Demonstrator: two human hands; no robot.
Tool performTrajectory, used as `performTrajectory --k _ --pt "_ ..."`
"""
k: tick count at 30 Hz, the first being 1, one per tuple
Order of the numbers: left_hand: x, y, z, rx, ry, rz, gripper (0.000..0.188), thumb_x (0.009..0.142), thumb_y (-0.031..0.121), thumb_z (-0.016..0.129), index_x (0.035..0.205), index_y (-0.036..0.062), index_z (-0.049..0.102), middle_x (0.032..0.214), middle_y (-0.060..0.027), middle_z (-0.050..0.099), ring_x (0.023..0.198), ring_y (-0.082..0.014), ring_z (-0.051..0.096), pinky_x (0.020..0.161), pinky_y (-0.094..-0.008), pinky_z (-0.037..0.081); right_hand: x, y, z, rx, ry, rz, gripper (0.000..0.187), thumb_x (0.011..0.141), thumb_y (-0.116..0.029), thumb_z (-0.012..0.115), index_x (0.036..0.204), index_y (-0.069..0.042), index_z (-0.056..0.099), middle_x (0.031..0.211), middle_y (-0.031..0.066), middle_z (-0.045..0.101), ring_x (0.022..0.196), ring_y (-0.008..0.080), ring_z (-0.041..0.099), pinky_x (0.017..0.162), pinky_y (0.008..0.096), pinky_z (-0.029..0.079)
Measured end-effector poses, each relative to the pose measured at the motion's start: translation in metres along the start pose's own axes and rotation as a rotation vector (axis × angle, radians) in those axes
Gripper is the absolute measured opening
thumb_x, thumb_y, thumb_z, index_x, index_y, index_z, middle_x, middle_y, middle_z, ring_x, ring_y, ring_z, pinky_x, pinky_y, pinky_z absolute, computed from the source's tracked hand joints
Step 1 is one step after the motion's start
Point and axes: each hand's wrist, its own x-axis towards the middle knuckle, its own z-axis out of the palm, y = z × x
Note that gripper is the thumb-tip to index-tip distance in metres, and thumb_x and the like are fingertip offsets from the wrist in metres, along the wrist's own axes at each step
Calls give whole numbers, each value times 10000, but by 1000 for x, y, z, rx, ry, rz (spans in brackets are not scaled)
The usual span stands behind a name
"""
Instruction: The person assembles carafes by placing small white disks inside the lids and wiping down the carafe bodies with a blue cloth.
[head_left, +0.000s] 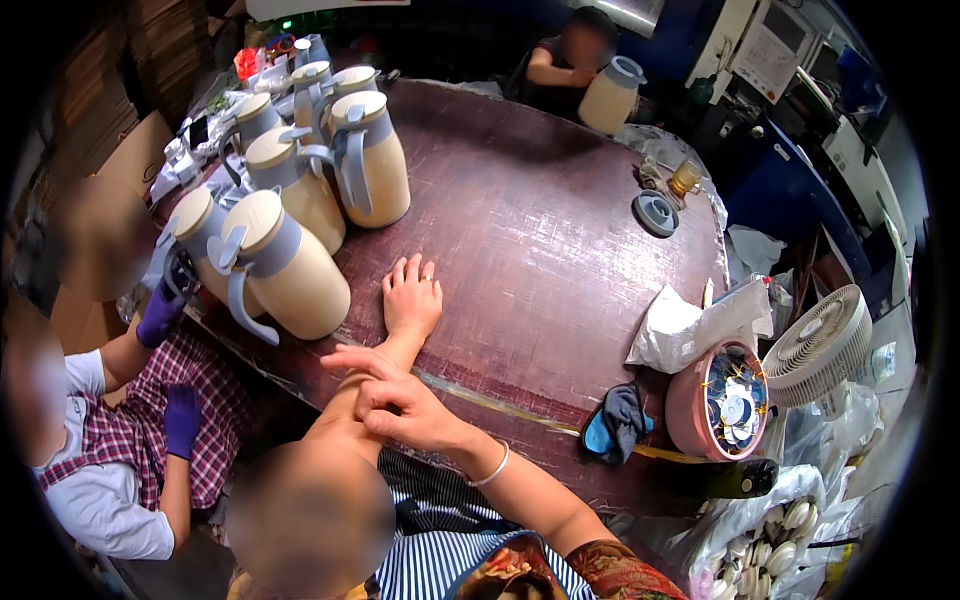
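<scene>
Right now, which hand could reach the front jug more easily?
Probably the left hand: it lies on the table beside the front jug, while the right hand is over the left forearm.

Lidded cream jugs (303, 292) — grey-handled — stand upright, clustered at left.

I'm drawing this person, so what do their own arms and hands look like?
The left hand wears a ring; the right hand has a pale bangle at its wrist. No gloves. The right sleeve is patterned red-brown and gold. A blur hides the left upper arm.
</scene>
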Motion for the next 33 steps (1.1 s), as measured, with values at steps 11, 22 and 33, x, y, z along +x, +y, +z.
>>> performTrajectory --k 11,22,33 --pt "2 -1 -2 -5 -16 -11 392 917 300 573 1264 129 636 1413 -68 521 1324 -293 439 1075 -478 355 5 3 1 -32 -7 16 243 943 -286 637 959 -44 638 1453 162 460 1381 306 376 1146 490 243" --pt "1 -1 3 15 -2 4 372 912 300 568 1240 137 633 1392 -56 516 1315 -288 446 1054 -466 371 -41 -62 -108 -330 1125 75 117 992 -139 570 1085 -67 563 1176 78 602 995 149 570 921 298 453" --pt "67 130 -65 -845 160 314 795 870 486 704 1459 57 387 1497 -155 384 1377 -344 387 1136 -452 334 -181 -94 -116 -397 1070 721 172 970 -148 651 856 -21 628 955 3 637 731 49 504 653 208 426"
